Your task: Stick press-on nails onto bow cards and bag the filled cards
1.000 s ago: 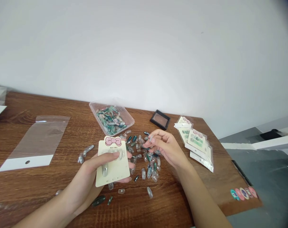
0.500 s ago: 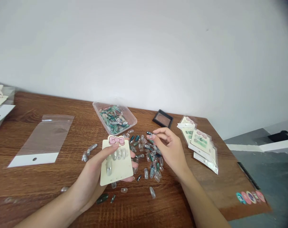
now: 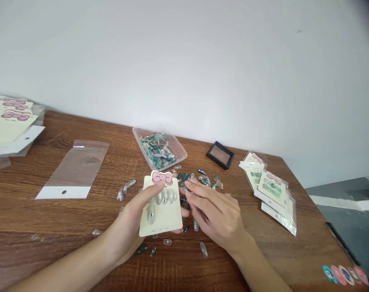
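Note:
My left hand (image 3: 128, 221) grips a cream nail display card (image 3: 165, 219) with a pink bow at its top, thumb in front and fingers behind. Several pale, shiny press-on nails (image 3: 165, 197) sit in a row on this card, and a larger one (image 3: 151, 213) is below them at the left. Just right of the card, my right hand (image 3: 216, 211) is stretched low over a pile of loose clear and teal press-on nails (image 3: 206, 178), its fingers slightly apart and its fingertips among them. Its thumb is hidden, and I see nothing held.
Behind the pile stands a clear plastic tub (image 3: 182, 152) of teal nails, with a black-framed case (image 3: 220, 155) to its right. A clear bag (image 3: 80, 170) lies left, near stacked bow cards (image 3: 7, 125). Packed nail sets (image 3: 274, 188) lie right. Loose nails (image 3: 203, 249) dot the front.
My right hand has come down and left onto the pile, its pinch on a small nail loosened. The card stays in my left hand. The whole view has shifted, so things appear further right.

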`<action>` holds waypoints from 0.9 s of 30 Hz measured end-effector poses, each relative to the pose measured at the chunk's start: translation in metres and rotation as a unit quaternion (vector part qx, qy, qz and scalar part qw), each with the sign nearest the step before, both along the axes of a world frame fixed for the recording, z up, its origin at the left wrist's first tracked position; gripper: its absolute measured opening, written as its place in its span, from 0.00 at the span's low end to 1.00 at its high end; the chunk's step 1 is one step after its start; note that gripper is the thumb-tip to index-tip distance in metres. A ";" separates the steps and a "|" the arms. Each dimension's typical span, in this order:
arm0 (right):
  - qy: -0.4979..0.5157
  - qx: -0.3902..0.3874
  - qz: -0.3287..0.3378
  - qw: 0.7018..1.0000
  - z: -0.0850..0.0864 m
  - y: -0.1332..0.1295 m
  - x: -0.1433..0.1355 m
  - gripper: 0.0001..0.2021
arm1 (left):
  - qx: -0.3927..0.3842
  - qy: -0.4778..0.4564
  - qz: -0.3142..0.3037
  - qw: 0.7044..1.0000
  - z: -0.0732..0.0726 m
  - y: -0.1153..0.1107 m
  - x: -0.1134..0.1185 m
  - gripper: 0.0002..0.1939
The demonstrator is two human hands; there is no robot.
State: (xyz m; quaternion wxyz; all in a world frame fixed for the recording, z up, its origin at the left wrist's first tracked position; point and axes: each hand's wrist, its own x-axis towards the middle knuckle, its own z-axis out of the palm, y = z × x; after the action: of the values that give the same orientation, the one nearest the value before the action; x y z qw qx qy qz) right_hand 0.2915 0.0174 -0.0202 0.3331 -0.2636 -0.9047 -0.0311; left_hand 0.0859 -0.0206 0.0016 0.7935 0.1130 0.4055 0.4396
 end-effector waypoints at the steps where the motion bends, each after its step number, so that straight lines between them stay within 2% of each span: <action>1: -0.008 0.001 -0.002 1.000 0.001 0.001 0.001 0.15 | -0.001 -0.001 -0.001 1.000 0.001 0.000 -0.001 0.22; 7: -0.030 -0.011 0.009 0.999 0.006 0.005 0.003 0.17 | -0.005 -0.002 -0.018 1.000 0.002 0.001 -0.002 0.24; 13: -0.023 -0.056 0.006 0.998 0.004 0.007 0.006 0.18 | -0.013 0.013 -0.055 0.998 0.001 0.001 -0.003 0.26; 22: -0.028 -0.030 0.041 0.998 0.007 0.006 0.007 0.20 | 0.003 0.017 -0.063 0.998 0.002 0.001 -0.002 0.24; 27: -0.058 -0.028 0.028 0.998 0.007 0.005 0.007 0.19 | -0.001 0.032 -0.073 0.997 0.000 0.001 -0.002 0.25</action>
State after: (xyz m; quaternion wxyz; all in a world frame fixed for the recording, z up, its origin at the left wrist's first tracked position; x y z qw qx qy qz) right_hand 0.2983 0.0225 -0.0133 0.2738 -0.2452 -0.9299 -0.0119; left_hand 0.0839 -0.0197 0.0017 0.8101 0.1551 0.4218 0.3765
